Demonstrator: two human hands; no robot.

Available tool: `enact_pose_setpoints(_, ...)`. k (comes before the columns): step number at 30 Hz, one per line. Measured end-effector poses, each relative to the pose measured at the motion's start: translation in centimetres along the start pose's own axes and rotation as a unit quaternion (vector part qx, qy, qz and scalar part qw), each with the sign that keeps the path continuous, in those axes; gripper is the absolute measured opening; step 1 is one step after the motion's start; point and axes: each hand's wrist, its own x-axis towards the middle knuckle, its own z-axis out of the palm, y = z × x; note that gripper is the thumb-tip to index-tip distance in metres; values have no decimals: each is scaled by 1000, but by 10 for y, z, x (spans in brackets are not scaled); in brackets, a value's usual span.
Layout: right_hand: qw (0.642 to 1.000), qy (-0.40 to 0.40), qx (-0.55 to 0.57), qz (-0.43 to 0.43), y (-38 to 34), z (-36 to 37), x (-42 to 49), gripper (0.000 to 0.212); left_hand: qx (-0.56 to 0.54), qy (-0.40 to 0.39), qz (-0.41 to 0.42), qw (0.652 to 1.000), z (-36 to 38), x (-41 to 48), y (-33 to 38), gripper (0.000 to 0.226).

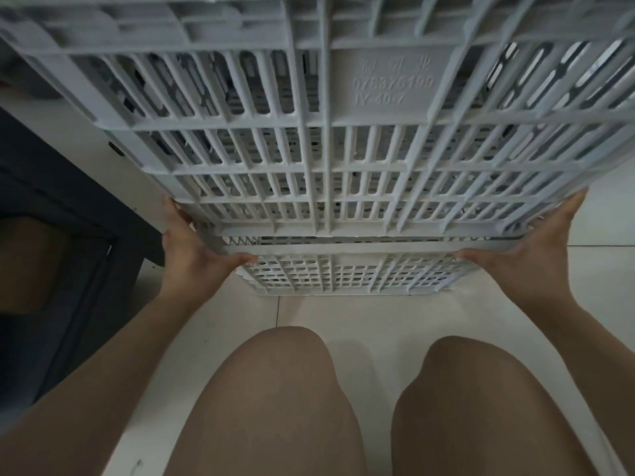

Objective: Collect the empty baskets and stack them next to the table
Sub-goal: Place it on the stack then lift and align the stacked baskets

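Grey basket (pixel 330 139) gripped between left hand (pixel 192 250) and right hand (pixel 525 257).

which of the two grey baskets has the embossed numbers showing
The big upper basket, tipped underside toward the camera and gripped by the left hand and right hand; the lower basket beneath shows only plain grid.

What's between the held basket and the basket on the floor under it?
Nothing visible. The left hand and right hand hold the tilted grey basket by its near edge, right over the lower basket on the floor. The near gap shows nothing; the far side is hidden.
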Motion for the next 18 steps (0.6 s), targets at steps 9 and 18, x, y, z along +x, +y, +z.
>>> enact_pose_setpoints(9,992,38,-119,-3,-3,-2,3,151,-5,34,20,999,5,-4,-8,127)
enact_pose_setpoints(18,990,43,-132,-15,-3,-2,1,148,5,43,30,999,7,-7,-11,121)
